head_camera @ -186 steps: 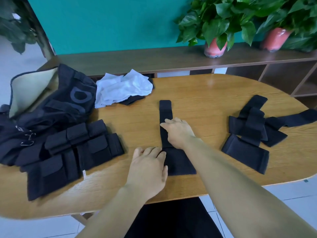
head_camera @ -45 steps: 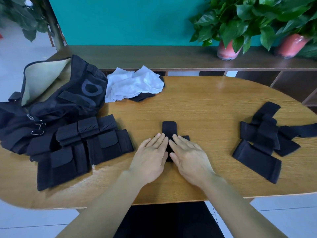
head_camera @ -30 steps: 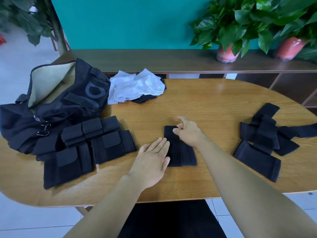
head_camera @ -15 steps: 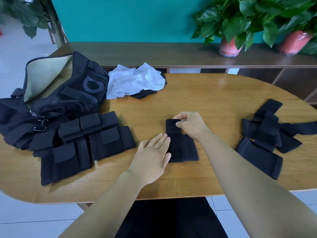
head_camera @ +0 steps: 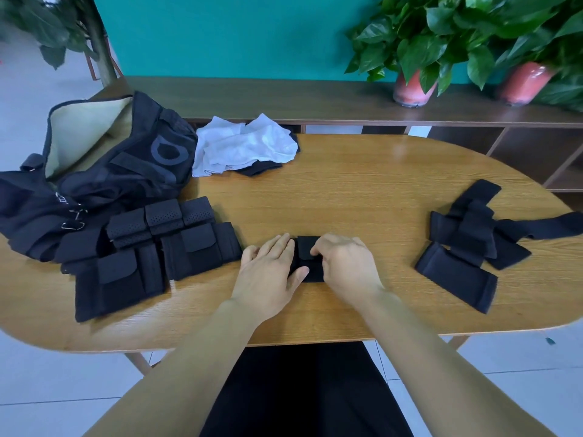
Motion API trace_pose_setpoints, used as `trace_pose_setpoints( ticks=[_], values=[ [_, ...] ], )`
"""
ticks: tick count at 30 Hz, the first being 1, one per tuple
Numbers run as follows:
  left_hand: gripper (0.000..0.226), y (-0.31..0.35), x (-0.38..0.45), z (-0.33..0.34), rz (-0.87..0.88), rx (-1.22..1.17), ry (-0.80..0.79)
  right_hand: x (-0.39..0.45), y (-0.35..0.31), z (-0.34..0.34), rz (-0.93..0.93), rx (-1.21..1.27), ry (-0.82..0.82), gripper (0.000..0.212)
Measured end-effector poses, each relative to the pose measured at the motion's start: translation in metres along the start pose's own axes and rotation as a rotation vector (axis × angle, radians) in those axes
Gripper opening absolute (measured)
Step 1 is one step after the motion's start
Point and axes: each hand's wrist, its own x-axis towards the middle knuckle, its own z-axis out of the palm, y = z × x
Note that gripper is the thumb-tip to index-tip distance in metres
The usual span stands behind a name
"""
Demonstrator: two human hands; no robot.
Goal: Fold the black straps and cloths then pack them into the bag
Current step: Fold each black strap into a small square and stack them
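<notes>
A folded black strap lies near the front middle of the wooden table. My left hand lies flat over its left side with the fingers together. My right hand covers its right side, fingertips curled onto the folded flap. Several folded black straps lie in a group at the left. Behind them the black bag gapes open, showing a beige lining. A heap of unfolded black straps sits at the right. A white cloth lies crumpled over a black cloth at the back.
A dark wooden shelf runs behind the table against a teal wall. On it stand two pink pots with leafy plants. Another plant stands on the floor at the far left. The table's front edge is close to my body.
My right hand has brought the strap's far end down toward me onto the folded part. My left hand has slid right onto the strap. The strap is now a shorter bundle.
</notes>
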Motion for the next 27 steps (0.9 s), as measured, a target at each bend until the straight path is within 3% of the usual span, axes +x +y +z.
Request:
trace_pose_setpoints(
  ticks=[5,11,16,17,20,23,27],
  values=[
    [0.064,0.007,-0.012,0.0,0.114,0.031,0.039,-0.016,-0.004,0.011,-0.057,-0.139,0.003,0.032],
    [0.048,0.012,-0.004,-0.008,0.103,0.002,-0.068,-0.026,-0.007,0.012,0.028,-0.036,-0.024,0.039],
    [0.025,0.014,-0.003,-0.028,-0.131,-0.176,0.05,-0.02,-0.004,-0.02,0.353,0.081,0.032,0.038],
    [0.017,0.016,-0.002,-0.031,-0.188,-0.201,0.059,-0.017,-0.003,-0.025,0.429,0.052,0.004,0.042],
    [0.022,0.025,0.001,-0.03,-0.308,-0.244,-0.008,-0.013,-0.002,-0.03,0.642,0.124,-0.197,0.062],
    [0.021,0.036,0.008,-0.026,-0.376,-0.323,-0.022,-0.013,0.001,-0.026,0.698,0.206,-0.27,0.072],
    [0.012,0.051,0.017,-0.031,-0.441,-0.466,-0.082,-0.016,0.011,-0.027,0.783,0.26,-0.218,0.074]
  ],
)
